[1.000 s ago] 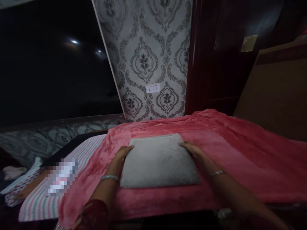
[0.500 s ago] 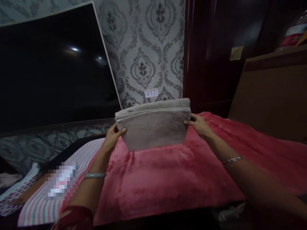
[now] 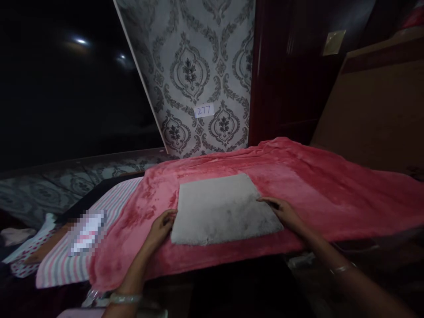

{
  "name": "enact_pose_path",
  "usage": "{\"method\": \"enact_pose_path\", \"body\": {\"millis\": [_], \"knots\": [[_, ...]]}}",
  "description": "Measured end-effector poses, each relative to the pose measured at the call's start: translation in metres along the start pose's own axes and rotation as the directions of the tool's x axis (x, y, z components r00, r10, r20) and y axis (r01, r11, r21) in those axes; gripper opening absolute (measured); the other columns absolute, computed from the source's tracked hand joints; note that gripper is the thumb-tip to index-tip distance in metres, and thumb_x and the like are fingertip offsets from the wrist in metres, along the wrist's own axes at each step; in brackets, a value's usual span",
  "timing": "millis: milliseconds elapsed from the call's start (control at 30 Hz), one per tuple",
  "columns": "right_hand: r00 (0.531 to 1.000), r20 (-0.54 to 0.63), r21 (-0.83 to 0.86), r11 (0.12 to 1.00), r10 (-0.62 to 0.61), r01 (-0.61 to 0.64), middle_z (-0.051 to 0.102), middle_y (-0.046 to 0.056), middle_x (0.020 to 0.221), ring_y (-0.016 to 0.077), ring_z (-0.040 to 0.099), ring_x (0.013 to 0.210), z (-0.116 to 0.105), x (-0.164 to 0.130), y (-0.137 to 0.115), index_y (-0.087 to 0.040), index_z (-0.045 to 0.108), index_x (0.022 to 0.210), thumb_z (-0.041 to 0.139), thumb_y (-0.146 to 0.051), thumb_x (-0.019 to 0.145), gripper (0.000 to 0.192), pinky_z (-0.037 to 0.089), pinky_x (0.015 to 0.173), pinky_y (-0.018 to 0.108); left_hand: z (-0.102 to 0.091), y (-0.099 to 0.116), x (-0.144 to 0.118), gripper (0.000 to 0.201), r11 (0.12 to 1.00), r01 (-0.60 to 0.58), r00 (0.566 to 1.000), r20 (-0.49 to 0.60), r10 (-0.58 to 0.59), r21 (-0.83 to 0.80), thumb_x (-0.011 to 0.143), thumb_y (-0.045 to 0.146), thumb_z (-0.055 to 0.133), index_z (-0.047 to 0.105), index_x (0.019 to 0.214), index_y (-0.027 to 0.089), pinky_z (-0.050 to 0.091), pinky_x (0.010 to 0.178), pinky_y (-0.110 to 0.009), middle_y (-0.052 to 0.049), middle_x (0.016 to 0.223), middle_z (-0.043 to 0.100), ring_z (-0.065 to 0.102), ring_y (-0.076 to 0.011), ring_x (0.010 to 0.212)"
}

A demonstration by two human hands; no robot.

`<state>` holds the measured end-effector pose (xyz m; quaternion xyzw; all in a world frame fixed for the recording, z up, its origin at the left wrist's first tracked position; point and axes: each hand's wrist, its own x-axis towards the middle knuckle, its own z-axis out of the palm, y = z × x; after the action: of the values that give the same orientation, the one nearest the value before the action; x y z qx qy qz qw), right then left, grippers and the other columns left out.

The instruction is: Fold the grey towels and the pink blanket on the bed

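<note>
A: Any writing in shot?

B: One bit — a small white tag [image 3: 203,110] on the patterned wallpaper [image 3: 195,66], handwritten "277". Nothing else is readable. There's a brass plate [image 3: 334,42] on the dark door [image 3: 285,75], but no text can be made out on it.

A: And the hands?

B: A folded grey towel [image 3: 221,210] lies flat on a pink blanket [image 3: 331,194], near its front edge. Left hand [image 3: 162,226] sits at the towel's near left corner, fingers curled loosely against the edge. Right hand [image 3: 285,213] is at the right edge, fingers lying flat and touching it. Neither is lifting; whether either actually pinches the cloth, I can't tell.

A: What's hard to see?

B: Plenty — the room is dim. The big black panel [image 3: 66,88] on the left shows only two light reflections. A striped cloth [image 3: 66,260] pokes out beside the blanket, with a pixelated patch over part of it. Below the blanket's front edge it's nearly black. A brown board [image 3: 374,106] runs off frame on the right.
</note>
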<state>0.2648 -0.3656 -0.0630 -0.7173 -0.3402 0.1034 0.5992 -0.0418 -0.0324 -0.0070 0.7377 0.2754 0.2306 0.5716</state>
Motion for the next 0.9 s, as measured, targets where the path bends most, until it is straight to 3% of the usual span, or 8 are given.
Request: {"method": "enact_pose_path", "body": {"millis": [133, 300, 367, 500, 633, 767, 900], "knots": [[0.982, -0.027, 0.140, 0.974, 0.186, -0.180, 0.073, 0.007, 0.108, 0.0283, 0.063, 0.109, -0.005, 0.011, -0.017, -0.021, 0.074, 0.108, 0.062, -0.040, 0.076, 0.039, 0.049, 0.097, 0.042, 0.000, 0.015, 0.010, 0.065, 0.963, 0.202, 0.977, -0.031, -0.211, -0.179, 0.058, 0.046, 0.076, 0.059, 0.114, 0.017, 0.045, 0.059, -0.027, -0.001, 0.073, 0.069, 0.063, -0.0173, 0.061], [0.967, -0.066, 0.036, 0.969, 0.245, -0.243, 0.069, 0.010, 0.121, 0.0319, 0.058, 0.119, 0.007, 0.021, -0.024, -0.018, 0.074, 0.106, 0.075, -0.037, 0.069, 0.041, 0.043, 0.106, 0.045, 0.018, 0.017, 0.013, 0.093, 0.959, 0.202, 0.975, -0.053, -0.216, -0.201, 0.053, 0.045, 0.088, 0.050, 0.134, 0.017, 0.048, 0.062, -0.026, -0.007, 0.095, 0.071, 0.066, -0.0188, 0.074], [0.966, -0.030, 0.044, 0.965, 0.258, -0.257, 0.068, 0.010, 0.122, 0.0319, 0.059, 0.116, 0.013, 0.019, -0.024, -0.018, 0.072, 0.111, 0.077, -0.038, 0.068, 0.047, 0.045, 0.104, 0.045, 0.023, 0.017, 0.013, 0.102, 0.953, 0.210, 0.974, -0.039, -0.223, -0.218, 0.052, 0.040, 0.090, 0.045, 0.141, 0.016, 0.050, 0.064, -0.026, -0.012, 0.108, 0.071, 0.067, -0.0200, 0.079], [0.935, 0.093, 0.255, 0.900, 0.342, -0.354, 0.069, 0.010, 0.120, 0.0286, 0.064, 0.108, 0.016, 0.004, -0.029, -0.018, 0.068, 0.115, 0.075, -0.040, 0.070, 0.051, 0.052, 0.093, 0.041, 0.023, 0.016, 0.014, 0.111, 0.940, 0.238, 0.969, -0.011, -0.248, -0.246, 0.055, 0.036, 0.091, 0.037, 0.149, 0.015, 0.052, 0.067, -0.027, -0.017, 0.123, 0.067, 0.069, -0.0225, 0.086], [0.906, 0.215, 0.360, 0.833, 0.364, -0.420, 0.072, 0.010, 0.111, 0.0253, 0.068, 0.097, 0.015, -0.018, -0.041, -0.019, 0.070, 0.107, 0.074, -0.036, 0.070, 0.041, 0.054, 0.086, 0.036, 0.020, 0.014, 0.014, 0.123, 0.928, 0.267, 0.963, 0.033, -0.267, -0.259, 0.055, 0.034, 0.091, 0.022, 0.157, 0.020, 0.053, 0.066, -0.027, -0.014, 0.119, 0.070, 0.070, -0.0228, 0.082], [0.912, 0.208, 0.364, 0.837, 0.354, -0.408, 0.074, 0.008, 0.099, 0.0223, 0.068, 0.087, 0.017, -0.021, -0.056, -0.018, 0.072, 0.095, 0.072, -0.031, 0.068, 0.030, 0.054, 0.083, 0.033, 0.023, 0.021, 0.016, 0.123, 0.936, 0.239, 0.971, 0.078, -0.227, -0.258, 0.058, 0.031, 0.087, 0.017, 0.158, 0.026, 0.050, 0.057, -0.026, -0.011, 0.115, 0.072, 0.070, -0.0207, 0.070], [0.935, 0.133, 0.353, 0.866, 0.330, -0.355, 0.073, 0.007, 0.085, 0.0198, 0.064, 0.075, -0.001, 0.005, -0.077, -0.016, 0.069, 0.081, 0.072, -0.028, 0.064, 0.021, 0.052, 0.076, 0.030, 0.036, 0.041, 0.007, 0.105, 0.955, 0.120, 0.992, -0.011, -0.127, -0.272, 0.065, 0.029, 0.082, 0.028, 0.155, 0.031, 0.051, 0.060, -0.024, -0.009, 0.128, 0.067, 0.070, -0.0191, 0.078]]}}
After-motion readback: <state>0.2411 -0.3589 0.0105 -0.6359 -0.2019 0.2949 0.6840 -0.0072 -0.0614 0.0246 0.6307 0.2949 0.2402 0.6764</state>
